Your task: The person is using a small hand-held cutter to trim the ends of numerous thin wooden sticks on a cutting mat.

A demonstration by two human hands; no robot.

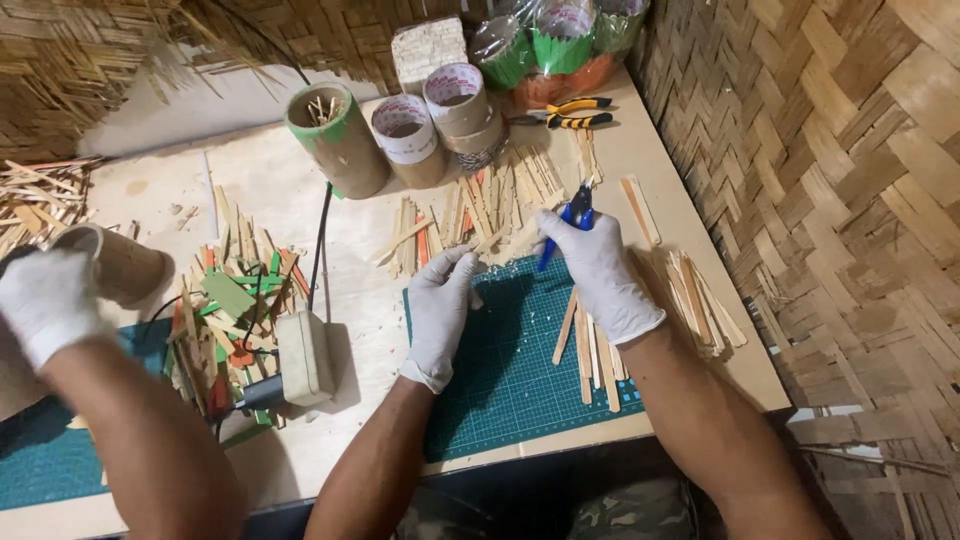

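Note:
My right hand (pixel 598 272), in a white glove, grips blue-handled cutters (pixel 572 215) with the tip pointing away from me, over the far edge of a green cutting mat (pixel 510 380). Just to their left, my gloved left hand (pixel 440 310) has its fingers curled around a short wooden stick (pixel 476 296), most of it hidden. A heap of flat wooden sticks (pixel 500 200) lies just beyond both hands. More sticks (pixel 590 350) rest on the mat under my right wrist.
Another person's gloved hand (pixel 45 300) holds a cardboard tube (pixel 125 265) at the left. Coloured sticks (pixel 235 300), a white box with a black cable (pixel 305 355), a green tube (pixel 335 135), tape rolls (pixel 405 130) and yellow-black pliers (pixel 575 112) crowd the table. A woven wall (pixel 850 200) closes the right.

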